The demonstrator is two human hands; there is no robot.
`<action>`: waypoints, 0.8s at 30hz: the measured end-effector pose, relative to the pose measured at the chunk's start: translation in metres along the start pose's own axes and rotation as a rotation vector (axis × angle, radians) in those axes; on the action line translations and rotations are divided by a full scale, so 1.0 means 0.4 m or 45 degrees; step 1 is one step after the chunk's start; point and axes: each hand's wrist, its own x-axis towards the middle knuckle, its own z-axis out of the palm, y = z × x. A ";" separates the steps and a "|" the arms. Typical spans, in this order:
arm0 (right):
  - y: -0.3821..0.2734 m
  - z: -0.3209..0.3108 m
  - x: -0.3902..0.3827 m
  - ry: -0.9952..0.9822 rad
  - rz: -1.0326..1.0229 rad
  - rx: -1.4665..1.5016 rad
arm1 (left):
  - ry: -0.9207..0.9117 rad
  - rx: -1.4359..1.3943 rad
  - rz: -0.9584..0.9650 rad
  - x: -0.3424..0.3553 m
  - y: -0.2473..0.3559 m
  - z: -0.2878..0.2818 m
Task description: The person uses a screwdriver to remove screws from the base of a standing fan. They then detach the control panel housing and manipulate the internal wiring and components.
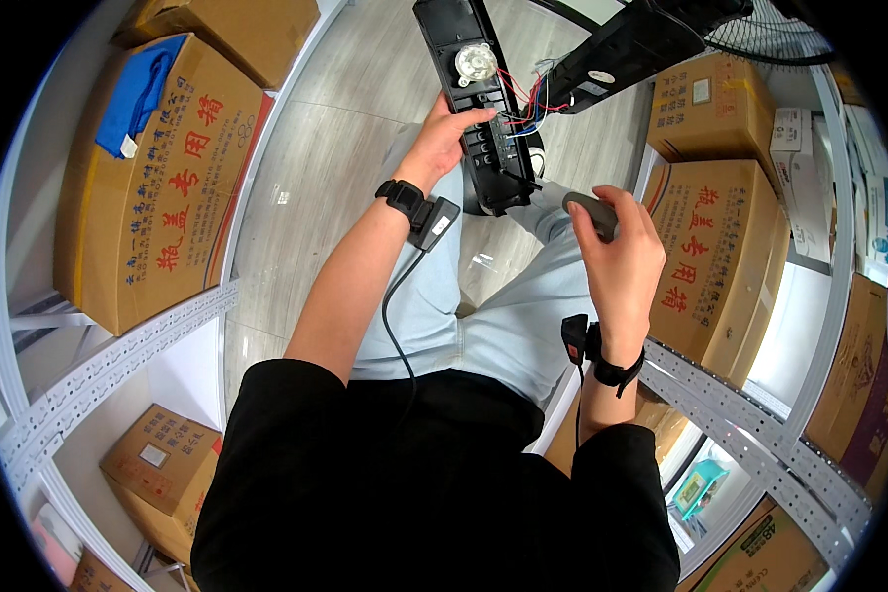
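My left hand [446,141] is closed round the left edge of a long black control panel [487,185], its thumb pressed on the inner side. That opened side shows rows of small parts and a round, clear plastic piece [476,63]. Thin red, blue and white wires [535,107] run from the panel to a black fan column [627,59]. To the right of the panel's lower end, my right hand [622,242] grips a thick grey handle [594,215], which looks like a screwdriver's. Its shaft is hard to make out. Both wrists wear black straps with small boxes and cables.
Metal shelves flank me, holding cardboard boxes [173,183] on the left and more boxes [705,257] on the right. A blue cloth [140,97] lies on the left box. The fan's wire cage [775,37] stands at the upper right. Grey floor tiles [340,128] show between the shelves.
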 end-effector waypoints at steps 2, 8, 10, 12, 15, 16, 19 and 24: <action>-0.007 0.001 0.012 -0.034 -0.074 0.077 | -0.003 -0.004 -0.007 0.001 -0.001 0.001; -0.022 0.008 0.023 0.071 0.069 -0.190 | -0.041 -0.042 -0.042 0.003 0.000 0.002; -0.010 0.007 0.027 0.013 0.116 -0.286 | -0.072 -0.037 -0.064 0.000 0.003 0.004; -0.002 0.009 0.030 -0.009 0.071 -0.349 | -0.064 -0.019 -0.078 0.001 0.003 0.005; 0.004 0.006 0.033 -0.017 -0.189 -0.215 | -0.032 -0.030 -0.077 0.003 0.000 0.004; 0.008 0.006 0.038 -0.032 -0.297 -0.129 | -0.014 -0.039 -0.071 0.002 -0.001 0.001; 0.015 0.000 0.046 -0.071 -0.484 0.057 | -0.035 0.017 -0.096 0.007 -0.002 -0.005; -0.032 -0.020 0.046 -0.170 0.102 -0.354 | -0.035 0.011 -0.112 0.006 -0.008 -0.004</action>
